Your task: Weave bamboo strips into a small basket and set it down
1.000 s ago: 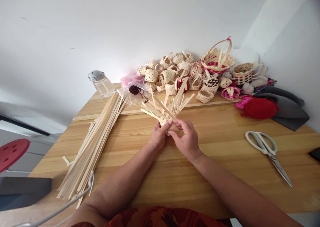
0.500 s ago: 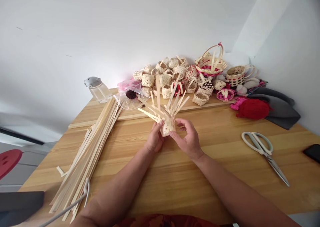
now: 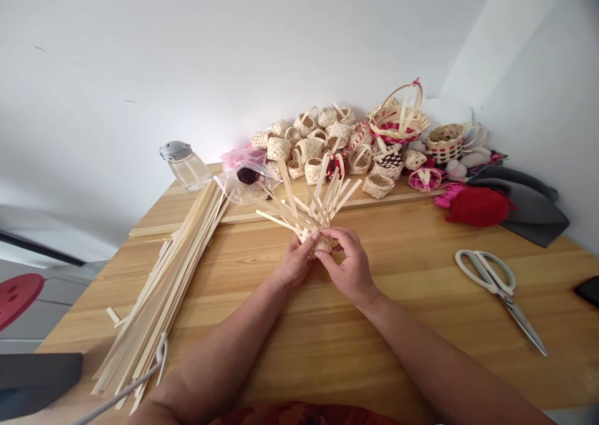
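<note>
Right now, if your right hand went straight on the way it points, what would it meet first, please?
The right hand would meet the half-woven bamboo basket first; its fingers seem already against it.

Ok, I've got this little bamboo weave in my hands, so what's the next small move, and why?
Probably press the weave snug with your right hand before bending another strip. The bamboo strips fan out loose above the small woven piece, so it could slacken, and your left hand is there to steady it.
</note>
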Tool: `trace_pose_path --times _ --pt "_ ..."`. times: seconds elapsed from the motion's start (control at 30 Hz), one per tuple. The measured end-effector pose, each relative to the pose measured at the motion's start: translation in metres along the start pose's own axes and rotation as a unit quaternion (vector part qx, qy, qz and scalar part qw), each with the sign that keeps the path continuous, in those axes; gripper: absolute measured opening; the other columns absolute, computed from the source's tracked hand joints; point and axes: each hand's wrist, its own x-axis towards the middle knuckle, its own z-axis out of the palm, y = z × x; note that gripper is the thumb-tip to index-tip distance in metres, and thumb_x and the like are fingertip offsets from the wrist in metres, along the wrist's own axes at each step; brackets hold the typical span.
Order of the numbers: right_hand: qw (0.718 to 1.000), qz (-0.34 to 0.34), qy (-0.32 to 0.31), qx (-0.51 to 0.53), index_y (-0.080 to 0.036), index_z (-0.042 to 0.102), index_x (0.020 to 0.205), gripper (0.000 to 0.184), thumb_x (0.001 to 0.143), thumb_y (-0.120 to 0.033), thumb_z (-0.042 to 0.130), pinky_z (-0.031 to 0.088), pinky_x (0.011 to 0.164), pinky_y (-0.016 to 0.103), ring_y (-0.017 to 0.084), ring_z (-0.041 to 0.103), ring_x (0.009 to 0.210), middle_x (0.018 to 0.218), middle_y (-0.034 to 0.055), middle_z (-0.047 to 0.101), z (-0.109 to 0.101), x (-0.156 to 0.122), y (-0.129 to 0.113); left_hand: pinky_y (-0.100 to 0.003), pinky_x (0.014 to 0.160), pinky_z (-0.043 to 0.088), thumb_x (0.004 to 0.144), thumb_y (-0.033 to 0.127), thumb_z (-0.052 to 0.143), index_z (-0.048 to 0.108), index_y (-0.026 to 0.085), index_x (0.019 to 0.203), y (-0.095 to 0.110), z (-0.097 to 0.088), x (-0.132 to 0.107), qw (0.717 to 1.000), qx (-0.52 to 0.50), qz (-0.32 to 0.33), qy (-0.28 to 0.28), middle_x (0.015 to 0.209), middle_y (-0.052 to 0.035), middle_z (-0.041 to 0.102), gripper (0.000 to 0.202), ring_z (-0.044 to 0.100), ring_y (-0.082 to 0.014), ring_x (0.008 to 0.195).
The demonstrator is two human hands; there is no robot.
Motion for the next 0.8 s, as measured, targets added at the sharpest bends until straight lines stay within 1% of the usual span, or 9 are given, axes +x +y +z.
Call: trace_pose_path --times 0.1,0.2,0.27,0.37,0.43,0.5,0.63,0.73,0.8 --pt "1.000 0.000 -0.004 0.002 -0.027 0.064 0.118 0.039 0.082 -0.014 0.070 0.057 0.084 0.039 0.026 0.060 0.110 0.117 0.0069 0.065 0.000 0.001 0.000 -0.033 0.090 0.051 0.075 0.039 0.084 0.064 0.015 0.103 0.000 0.001 0.000 1.000 0.010 0.009 -0.012 0.093 -0.0046 0.071 0.042 0.068 -0.0175 0.089" --pt "1.000 -0.004 -0.009 -0.004 -0.027 0.063 0.118 0.038 0.083 -0.015 0.069 0.056 0.086 0.041 0.026 0.060 0.111 0.117 0.0074 0.064 0.000 0.001 -0.002 -0.033 0.088 0.051 0.077 0.042 0.082 0.065 0.015 0.100 0.000 0.000 -0.001 1.000 0.016 0.005 -0.015 0.089 -0.0046 0.071 0.040 0.068 -0.0185 0.088" --pt "1.000 -0.005 -0.007 -0.004 -0.027 0.062 0.118 0.037 0.084 -0.017 0.069 0.056 0.087 0.041 0.027 0.059 0.112 0.118 0.0080 0.064 0.000 0.001 -0.003 -0.034 0.087 0.052 0.077 0.043 0.082 0.064 0.016 0.104 -0.001 0.000 -0.001 1.000 0.012 0.004 -0.007 0.091 -0.0041 0.071 0.042 0.068 -0.0190 0.087" --pt "1.000 0.002 0.012 0.007 -0.026 0.061 0.118 0.034 0.085 -0.022 0.070 0.057 0.085 0.040 0.026 0.060 0.111 0.120 0.0089 0.062 -0.001 0.000 -0.004 -0.036 0.089 0.052 0.077 0.047 0.082 0.062 0.019 0.111 -0.002 -0.001 0.000 1.000 0.004 0.013 0.011 0.101 -0.0055 0.072 0.049 0.068 -0.0206 0.093" --pt "1.000 0.008 0.019 0.012 -0.025 0.062 0.116 0.032 0.086 -0.024 0.071 0.057 0.084 0.038 0.026 0.060 0.111 0.120 0.0091 0.062 -0.002 0.001 -0.003 -0.037 0.092 0.051 0.078 0.050 0.080 0.061 0.019 0.115 -0.002 -0.002 0.001 1.000 -0.002 0.020 0.011 0.107 -0.0073 0.072 0.053 0.068 -0.0219 0.098" --pt "1.000 0.015 0.018 0.016 -0.026 0.061 0.118 0.034 0.085 -0.026 0.072 0.057 0.083 0.038 0.025 0.061 0.109 0.119 0.0088 0.062 -0.003 0.001 -0.001 -0.037 0.090 0.052 0.079 0.053 0.079 0.059 0.019 0.118 -0.002 -0.002 0.002 1.000 -0.010 0.020 0.002 0.105 -0.0077 0.072 0.055 0.068 -0.0223 0.096" --pt "1.000 0.011 0.011 0.016 -0.026 0.059 0.124 0.041 0.086 -0.029 0.073 0.056 0.082 0.038 0.026 0.061 0.108 0.120 0.0092 0.063 -0.004 0.001 0.002 -0.037 0.091 0.052 0.078 0.048 0.081 0.057 0.020 0.119 -0.002 -0.001 0.002 0.999 -0.022 0.029 0.006 0.109 -0.0074 0.071 0.055 0.067 -0.0208 0.096" --pt "1.000 -0.008 0.015 -0.004 -0.025 0.061 0.122 0.037 0.087 -0.031 0.071 0.055 0.082 0.039 0.026 0.060 0.108 0.120 0.0097 0.063 -0.007 0.003 0.002 -0.037 0.095 0.050 0.077 0.044 0.082 0.059 0.019 0.120 -0.001 -0.002 0.003 0.999 -0.005 0.037 0.010 0.114 -0.0084 0.071 0.055 0.066 -0.0220 0.102" --pt "0.999 -0.013 0.035 -0.012 -0.025 0.061 0.122 0.036 0.088 -0.030 0.071 0.055 0.080 0.039 0.026 0.061 0.105 0.117 0.0097 0.063 -0.011 0.006 0.001 -0.037 0.098 0.048 0.078 0.042 0.082 0.060 0.019 0.121 0.000 -0.004 0.004 0.999 0.015 0.043 0.016 0.116 -0.0088 0.071 0.053 0.065 -0.0231 0.106"
